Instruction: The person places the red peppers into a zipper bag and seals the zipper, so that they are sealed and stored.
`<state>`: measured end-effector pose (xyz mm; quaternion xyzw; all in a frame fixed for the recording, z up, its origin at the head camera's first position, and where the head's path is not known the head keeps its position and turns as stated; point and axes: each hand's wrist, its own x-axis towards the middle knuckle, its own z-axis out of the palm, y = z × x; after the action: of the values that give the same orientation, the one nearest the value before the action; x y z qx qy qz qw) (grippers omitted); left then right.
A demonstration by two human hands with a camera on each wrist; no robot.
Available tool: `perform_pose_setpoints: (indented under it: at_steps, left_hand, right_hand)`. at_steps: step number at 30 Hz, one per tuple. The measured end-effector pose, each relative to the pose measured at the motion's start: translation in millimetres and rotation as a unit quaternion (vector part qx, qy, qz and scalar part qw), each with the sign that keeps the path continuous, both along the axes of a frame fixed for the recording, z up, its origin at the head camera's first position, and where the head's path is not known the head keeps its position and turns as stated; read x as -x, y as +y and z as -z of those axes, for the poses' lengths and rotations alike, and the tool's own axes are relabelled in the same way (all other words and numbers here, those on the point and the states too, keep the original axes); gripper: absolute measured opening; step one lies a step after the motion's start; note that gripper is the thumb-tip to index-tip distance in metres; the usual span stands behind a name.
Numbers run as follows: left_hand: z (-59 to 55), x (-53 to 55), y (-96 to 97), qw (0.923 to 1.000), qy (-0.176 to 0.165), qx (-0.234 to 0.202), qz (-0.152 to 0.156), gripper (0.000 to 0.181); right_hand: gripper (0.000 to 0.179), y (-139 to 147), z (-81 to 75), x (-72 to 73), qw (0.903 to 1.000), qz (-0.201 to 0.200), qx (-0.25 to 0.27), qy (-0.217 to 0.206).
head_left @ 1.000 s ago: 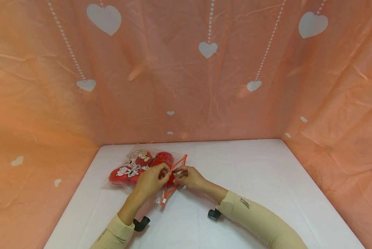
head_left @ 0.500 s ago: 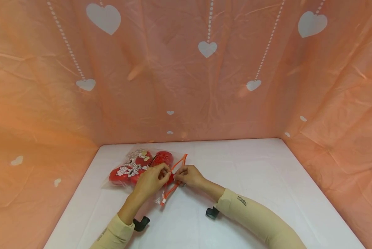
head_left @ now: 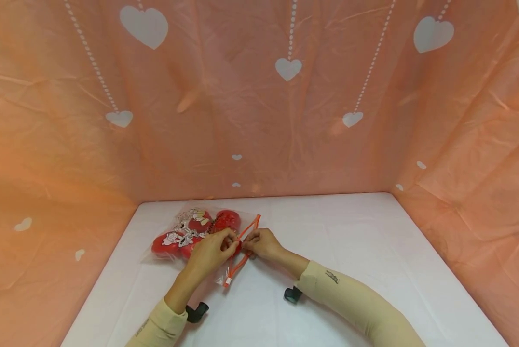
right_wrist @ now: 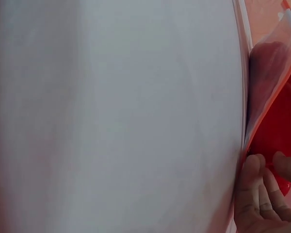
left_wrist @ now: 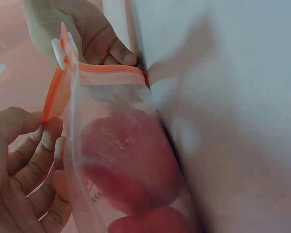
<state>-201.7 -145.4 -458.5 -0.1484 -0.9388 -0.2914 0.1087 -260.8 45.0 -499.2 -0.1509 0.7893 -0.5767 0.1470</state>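
A clear zip bag (head_left: 182,222) with an orange zip edge and cartoon print lies on the table at the back left. Inside it are several rounded red things (head_left: 166,246) that look like clogs. My left hand (head_left: 213,248) pinches one orange lip of the bag between thumb and fingertips, holding the mouth apart. At that mouth is my right hand (head_left: 264,245), its thumb and fingertips close together on a bit of red just inside. Whether they also hold the other lip is hidden. A white slider (left_wrist: 60,53) sits at one end of the zip.
The white table (head_left: 350,250) reaches to orange cloth walls (head_left: 259,120) with white hearts at the back and sides. Black wrist mounts (head_left: 292,294) stick out below both forearms, close above the table.
My right hand and forearm have shifted slightly left, its fingertips drawing together at the bag's mouth. The red clog-like thing near the mouth has moved slightly left. My left hand stays in place.
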Motion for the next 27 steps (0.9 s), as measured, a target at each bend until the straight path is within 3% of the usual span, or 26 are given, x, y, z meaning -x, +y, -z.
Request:
perform_pose_setpoints:
  at_steps: [9,17,27]
  left_hand:
    - [3.0,-2.3,-2.2,0.9999,-0.011,-0.005,0.004,0.01]
    - [3.8,-5.0,-5.9,0.9999,-0.015,0.009,0.002,0.012]
    - [5.9,-18.4,-17.1,0.9992,-0.026,0.028,-0.009,0.01]
  right_hand:
    - [0.01,7.9,5.7,-0.3,1.0,-0.006,0.003,-0.007]
    - [0.01,19.5,-1.5,-10.1,0.9997,-0.022,-0.011,-0.001]
    - [0.009,29.5,-2.1,-26.3,0.9985,-0.049,-0.023,0.004]
